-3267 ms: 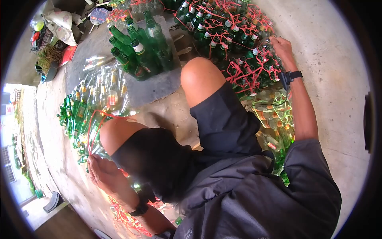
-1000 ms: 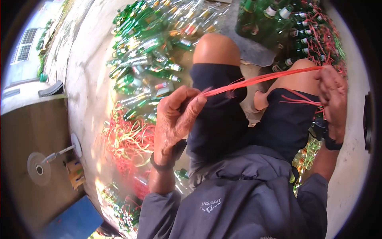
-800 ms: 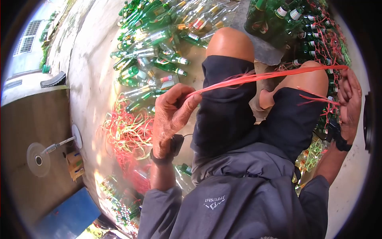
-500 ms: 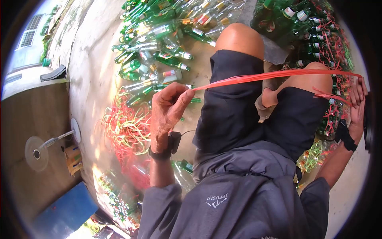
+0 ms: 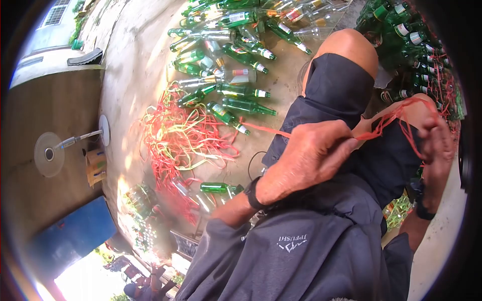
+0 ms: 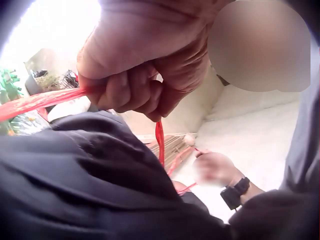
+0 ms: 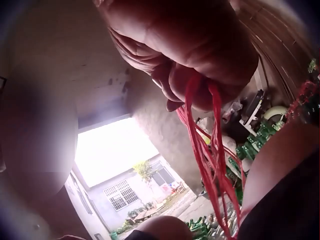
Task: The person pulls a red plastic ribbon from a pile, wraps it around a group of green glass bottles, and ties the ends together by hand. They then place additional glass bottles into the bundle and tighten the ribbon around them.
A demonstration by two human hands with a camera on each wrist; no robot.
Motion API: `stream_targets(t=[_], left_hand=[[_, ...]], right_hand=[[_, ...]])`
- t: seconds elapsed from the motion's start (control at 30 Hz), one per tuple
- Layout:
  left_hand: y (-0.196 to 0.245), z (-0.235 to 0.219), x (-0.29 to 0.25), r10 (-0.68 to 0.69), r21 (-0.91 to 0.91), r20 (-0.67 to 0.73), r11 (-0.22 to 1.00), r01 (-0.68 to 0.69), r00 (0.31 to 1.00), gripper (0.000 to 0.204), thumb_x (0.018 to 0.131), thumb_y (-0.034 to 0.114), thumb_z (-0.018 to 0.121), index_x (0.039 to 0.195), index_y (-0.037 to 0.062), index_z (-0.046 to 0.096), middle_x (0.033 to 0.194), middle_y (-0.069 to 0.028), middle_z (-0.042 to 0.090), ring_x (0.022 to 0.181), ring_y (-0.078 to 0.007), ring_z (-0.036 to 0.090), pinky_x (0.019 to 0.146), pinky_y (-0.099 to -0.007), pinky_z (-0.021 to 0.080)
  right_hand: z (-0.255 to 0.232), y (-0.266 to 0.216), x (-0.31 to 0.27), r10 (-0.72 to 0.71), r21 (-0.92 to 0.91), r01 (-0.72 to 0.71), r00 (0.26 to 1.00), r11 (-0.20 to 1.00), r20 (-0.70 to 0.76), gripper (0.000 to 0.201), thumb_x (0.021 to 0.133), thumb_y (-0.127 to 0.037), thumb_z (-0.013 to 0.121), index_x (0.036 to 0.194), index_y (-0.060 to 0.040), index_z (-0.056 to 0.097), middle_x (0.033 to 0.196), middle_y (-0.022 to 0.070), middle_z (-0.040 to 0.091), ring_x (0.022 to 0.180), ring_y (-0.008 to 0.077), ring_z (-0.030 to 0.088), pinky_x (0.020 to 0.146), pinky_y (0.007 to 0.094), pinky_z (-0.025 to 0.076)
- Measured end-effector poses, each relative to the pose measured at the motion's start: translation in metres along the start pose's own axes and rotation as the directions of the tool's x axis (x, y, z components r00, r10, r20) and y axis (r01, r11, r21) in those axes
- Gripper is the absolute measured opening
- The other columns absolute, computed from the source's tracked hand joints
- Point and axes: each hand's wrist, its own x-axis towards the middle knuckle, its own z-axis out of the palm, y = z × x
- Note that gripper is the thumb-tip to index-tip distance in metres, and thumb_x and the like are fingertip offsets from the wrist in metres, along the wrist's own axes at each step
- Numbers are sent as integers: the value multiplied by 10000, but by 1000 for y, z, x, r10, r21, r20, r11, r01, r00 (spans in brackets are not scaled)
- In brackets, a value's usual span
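Observation:
Red plastic twine [image 5: 371, 134] runs between the two hands above the person's knees. My left hand [image 5: 319, 153] grips it with curled fingers; one strand trails out to the left past the thigh. In the left wrist view the twine [image 6: 45, 102] enters the fist on one side and comes out below it. My right hand [image 5: 437, 148], slightly blurred, is at the right knee and holds the other part of the twine. Several loose red strands [image 7: 205, 150] hang from its curled fingers in the right wrist view.
Loose green bottles [image 5: 246, 105] lie on the floor to the left, beside a tangled heap of red and yellow-green twine [image 5: 186, 135]. Upright bottles [image 5: 401, 30] and bottles netted in red twine [image 5: 437, 70] stand at the right. A standing fan [image 5: 50, 153] is at far left.
My left hand has moved right, over the thighs and closer to the right hand. The twine, stretched taut before, now hangs slack between them. The view has shifted left.

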Motion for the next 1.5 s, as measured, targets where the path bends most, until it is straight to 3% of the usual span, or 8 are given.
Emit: stream_targets(t=[0.37, 0.83, 0.93, 0.97, 1.03, 1.27, 1.43, 1.5], left_hand=[[-2, 9, -2, 90, -23, 18, 996, -90, 996, 116, 899, 66, 714, 933, -13, 636, 775, -141, 634, 689, -316, 658, 605, -368, 495], [-47, -22, -41, 74, 309, -76, 950, -47, 994, 163, 901, 64, 711, 1017, -10, 624, 804, -126, 577, 695, -282, 591, 614, -363, 467], [-55, -30, -49, 34, 332, -102, 943, 2, 994, 162, 909, 70, 701, 1030, -5, 624, 811, -128, 577, 712, -292, 592, 644, -369, 476], [-58, -32, -52, 2, 329, -109, 944, 34, 994, 149, 918, 78, 692, 1026, -3, 629, 834, -129, 584, 741, -300, 596, 680, -372, 482], [-63, -38, -58, 5, 374, -102, 927, 34, 995, 144, 921, 80, 688, 1021, -5, 629, 840, -130, 584, 749, -300, 596, 687, -373, 481], [-60, -43, -63, -51, 356, -118, 930, 90, 992, 98, 921, 36, 669, 993, -17, 631, 828, -139, 572, 741, -306, 591, 673, -371, 470], [-31, -25, -46, -10, 264, -42, 964, 21, 999, 83, 908, 14, 673, 967, -20, 626, 796, -135, 552, 710, -316, 595, 637, -374, 462], [-19, -12, -37, 21, 215, 8, 976, -22, 1000, 85, 901, 12, 678, 961, -17, 626, 791, -134, 549, 707, -320, 593, 629, -382, 459]], right_hand=[[82, -21, -7, -65, -132, 173, 811, 976, 582, 172, 933, -114, 697, 962, 50, 654, 693, 3, 543, 610, 75, 455, 561, 231, 372], [-72, -9, 13, 70, 450, -69, 997, 890, 15, 352, 1039, -243, 575, 1313, -24, 546, 834, -50, 521, 666, 9, 419, 571, 185, 321], [-26, -94, 42, 709, 822, 104, 453, 561, -541, 262, 999, -297, 644, 884, -63, 616, 619, -22, 417, 513, 71, 368, 502, 223, 403], [-37, -89, 38, 709, 821, 104, 452, 561, -542, 262, 999, -297, 644, 884, -63, 616, 619, -22, 417, 513, 71, 368, 502, 223, 403], [-87, -60, 25, -60, 409, 175, 959, 896, -278, 343, 1000, -292, 635, 724, -103, 561, 575, -21, 418, 459, 64, 351, 399, 248, 372], [-145, -46, 32, -15, 355, 262, 822, 898, -570, 360, 1018, -278, 602, 710, -107, 530, 551, -42, 378, 430, 96, 363, 419, 281, 420], [-4, -48, -12, 333, 457, 131, 516, 880, -789, 341, 979, -324, 653, 736, -98, 576, 580, -14, 532, 437, 110, 432, 451, 262, 449], [-8, -16, -12, 57, 185, -10, 967, 983, -250, 214, 975, -192, 633, 1106, -28, 591, 735, -48, 521, 585, 42, 443, 537, 205, 394]])
